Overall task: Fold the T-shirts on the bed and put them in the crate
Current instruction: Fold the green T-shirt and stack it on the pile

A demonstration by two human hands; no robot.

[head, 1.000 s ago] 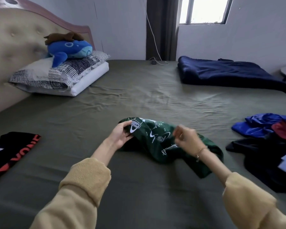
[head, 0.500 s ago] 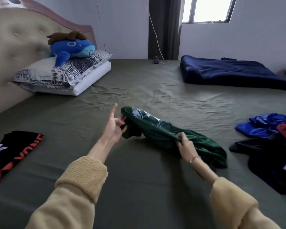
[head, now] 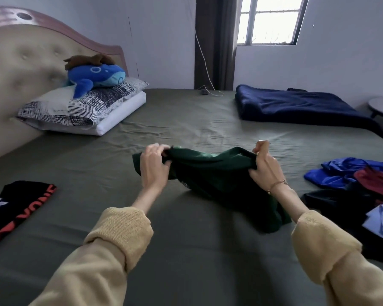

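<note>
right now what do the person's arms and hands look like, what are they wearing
Both arms wear loose mustard-yellow knit sleeves with thick ribbed cuffs pushed up, so the wrists and lower forearms are bare. The right hand has a thin gold-coloured bracelet at its wrist. The left hand has no jewellery that shows. No gloves on either.

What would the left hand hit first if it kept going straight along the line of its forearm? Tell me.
Past the green T-shirt that the left hand grips, the line runs over bare bed sheet toward the far edge. Nothing else seems to lie in it, though depth is hard to judge.
</note>
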